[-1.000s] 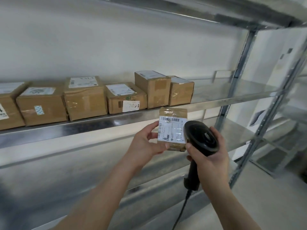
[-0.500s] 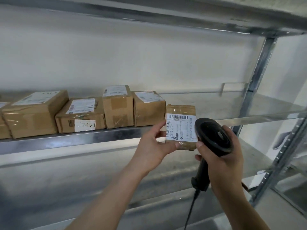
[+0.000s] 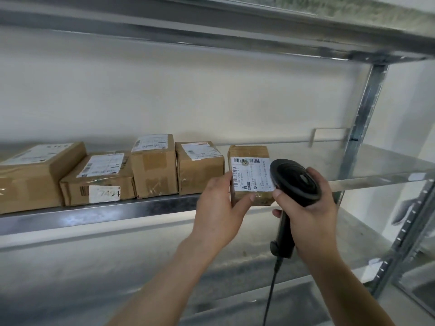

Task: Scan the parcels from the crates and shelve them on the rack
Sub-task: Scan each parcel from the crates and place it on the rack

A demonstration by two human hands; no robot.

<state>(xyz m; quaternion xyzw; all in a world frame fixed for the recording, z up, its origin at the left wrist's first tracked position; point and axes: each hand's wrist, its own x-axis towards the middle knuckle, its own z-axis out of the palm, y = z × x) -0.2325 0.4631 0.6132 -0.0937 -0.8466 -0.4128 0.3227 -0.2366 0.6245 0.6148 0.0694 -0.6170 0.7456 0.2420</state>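
The parcel [image 3: 249, 175] could be tipped off the front edge of the shelf [image 3: 141, 209] if it is let go before its base is fully seated, since it is held just at that edge, right of the row of boxes [image 3: 153, 165]. It is gripped by the left hand [image 3: 219, 208], thumb on its labelled face. The scanner [image 3: 294, 184] is clasped in the right hand [image 3: 308, 208], just beside the parcel's right side.
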